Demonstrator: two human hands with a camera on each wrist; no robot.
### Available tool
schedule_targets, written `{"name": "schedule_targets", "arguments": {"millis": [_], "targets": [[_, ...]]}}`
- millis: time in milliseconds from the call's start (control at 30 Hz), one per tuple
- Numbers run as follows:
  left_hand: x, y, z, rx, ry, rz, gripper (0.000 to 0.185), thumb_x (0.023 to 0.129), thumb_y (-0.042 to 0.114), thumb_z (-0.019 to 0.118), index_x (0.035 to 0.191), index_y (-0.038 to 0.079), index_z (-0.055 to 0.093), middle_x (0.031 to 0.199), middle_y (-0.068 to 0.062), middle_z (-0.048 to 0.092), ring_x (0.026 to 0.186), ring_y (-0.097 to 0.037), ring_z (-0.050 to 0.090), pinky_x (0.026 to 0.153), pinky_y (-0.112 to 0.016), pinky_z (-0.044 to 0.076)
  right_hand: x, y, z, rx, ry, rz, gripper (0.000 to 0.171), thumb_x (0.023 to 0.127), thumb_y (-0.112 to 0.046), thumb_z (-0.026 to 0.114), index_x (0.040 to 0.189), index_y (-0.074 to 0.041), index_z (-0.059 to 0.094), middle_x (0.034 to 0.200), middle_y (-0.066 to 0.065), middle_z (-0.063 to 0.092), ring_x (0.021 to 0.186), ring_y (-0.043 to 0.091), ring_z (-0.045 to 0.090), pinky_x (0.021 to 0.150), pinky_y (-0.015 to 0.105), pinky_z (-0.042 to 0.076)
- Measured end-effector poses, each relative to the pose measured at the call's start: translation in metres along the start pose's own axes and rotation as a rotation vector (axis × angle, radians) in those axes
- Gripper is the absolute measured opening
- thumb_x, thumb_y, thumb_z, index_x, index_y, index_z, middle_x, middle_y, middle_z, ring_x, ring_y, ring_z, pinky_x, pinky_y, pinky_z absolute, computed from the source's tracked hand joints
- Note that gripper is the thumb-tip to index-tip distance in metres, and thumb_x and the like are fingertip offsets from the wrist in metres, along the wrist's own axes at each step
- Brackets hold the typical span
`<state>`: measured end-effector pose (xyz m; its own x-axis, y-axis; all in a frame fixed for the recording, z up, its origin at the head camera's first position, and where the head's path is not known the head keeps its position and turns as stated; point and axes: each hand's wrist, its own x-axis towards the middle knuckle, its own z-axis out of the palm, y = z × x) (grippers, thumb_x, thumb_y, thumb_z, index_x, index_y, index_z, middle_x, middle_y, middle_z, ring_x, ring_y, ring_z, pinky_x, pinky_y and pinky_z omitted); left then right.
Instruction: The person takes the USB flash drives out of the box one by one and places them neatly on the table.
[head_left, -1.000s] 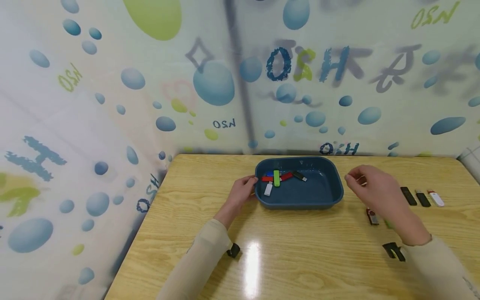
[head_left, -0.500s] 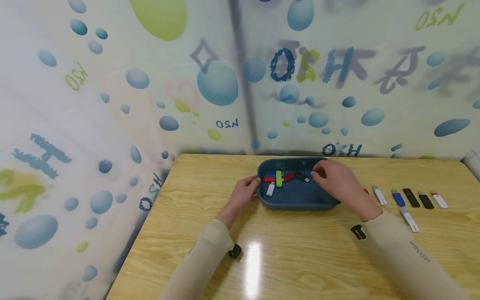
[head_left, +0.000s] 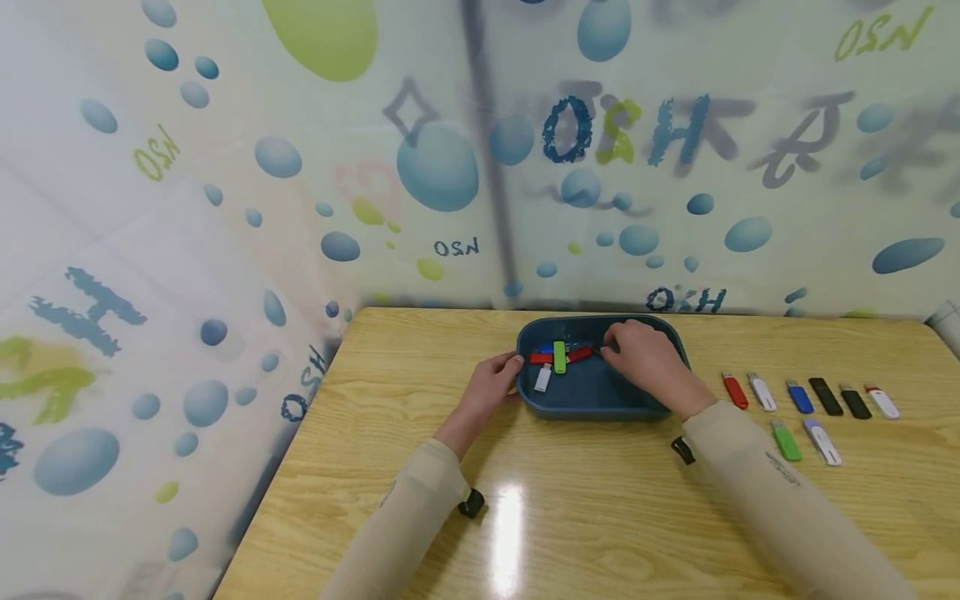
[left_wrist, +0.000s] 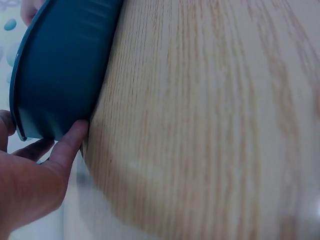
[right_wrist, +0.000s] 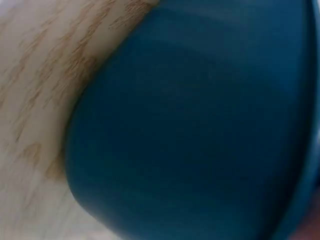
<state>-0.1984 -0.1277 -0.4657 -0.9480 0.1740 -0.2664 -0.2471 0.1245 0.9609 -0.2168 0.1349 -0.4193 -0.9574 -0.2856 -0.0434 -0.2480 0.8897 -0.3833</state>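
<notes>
Backdrop: we see a sheet printed with blue and green bubbles behind a wooden table (head_left: 585,517).
Tray: a dark blue tray (head_left: 592,402) sits at the table's far middle.
In the tray: we count a green stick (head_left: 558,357) lying across a red one (head_left: 551,357), with a white stick (head_left: 543,377) just beside them.
Left hand (head_left: 491,385): its fingers curl around the tray's left rim — the wrist view shows them pressed to the wall.
Right hand (head_left: 645,360): it is inside the tray, fingertips by the red stick; we cannot tell whether it pinches anything.
Row on the right: red (head_left: 734,391), white, blue and black sticks lie apart — a green one (head_left: 786,440) nearer.
</notes>
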Motion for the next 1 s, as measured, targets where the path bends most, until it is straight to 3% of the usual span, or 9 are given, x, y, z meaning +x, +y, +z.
{"name": "schedule_targets", "arguments": {"millis": [233, 567, 867, 1000], "targets": [[-0.001, -0.002, 0.001, 0.008, 0.022, 0.013, 0.050, 0.111, 0.028, 0.050, 0.151, -0.002, 0.050, 0.147, -0.022, 0.055, 0.130, -0.034, 0.059, 0.100, -0.046, 0.055, 0.009, 0.003, 0.009, -0.047, -0.064, 0.000, 0.028, 0.102, -0.016, 0.066, 0.119, 0.006, 0.070, 0.108, 0.022, 0.065, 0.096, 0.035, 0.063, 0.080, 0.050, 0.056], [-0.001, -0.003, 0.001, 0.008, 0.014, 0.014, 0.050, 0.111, 0.028, 0.049, 0.151, -0.002, 0.049, 0.149, -0.023, 0.053, 0.132, -0.036, 0.057, 0.102, -0.048, 0.054, 0.014, 0.004, 0.019, -0.123, -0.049, 0.000, 0.032, 0.100, -0.014, 0.068, 0.124, 0.008, 0.068, 0.111, 0.024, 0.064, 0.094, 0.038, 0.063, 0.082, 0.052, 0.055], [-0.002, -0.003, 0.001, -0.003, 0.016, 0.006, 0.050, 0.111, 0.029, 0.049, 0.151, -0.001, 0.050, 0.147, -0.021, 0.055, 0.130, -0.033, 0.059, 0.100, -0.046, 0.055, 0.023, 0.007, 0.030, -0.137, -0.006, -0.064, 0.015, 0.096, -0.009, 0.072, 0.100, 0.006, 0.073, 0.090, 0.017, 0.065, 0.087, 0.033, 0.062, 0.078, 0.050, 0.056], [-0.001, -0.004, 0.001, -0.009, 0.018, 0.007, 0.050, 0.111, 0.028, 0.049, 0.151, -0.002, 0.050, 0.148, -0.021, 0.055, 0.130, -0.032, 0.058, 0.099, -0.045, 0.056, 0.022, 0.008, 0.029, -0.139, 0.000, -0.082, 0.012, 0.094, -0.005, 0.072, 0.100, 0.005, 0.074, 0.090, 0.017, 0.066, 0.086, 0.033, 0.062, 0.078, 0.050, 0.057]]}}
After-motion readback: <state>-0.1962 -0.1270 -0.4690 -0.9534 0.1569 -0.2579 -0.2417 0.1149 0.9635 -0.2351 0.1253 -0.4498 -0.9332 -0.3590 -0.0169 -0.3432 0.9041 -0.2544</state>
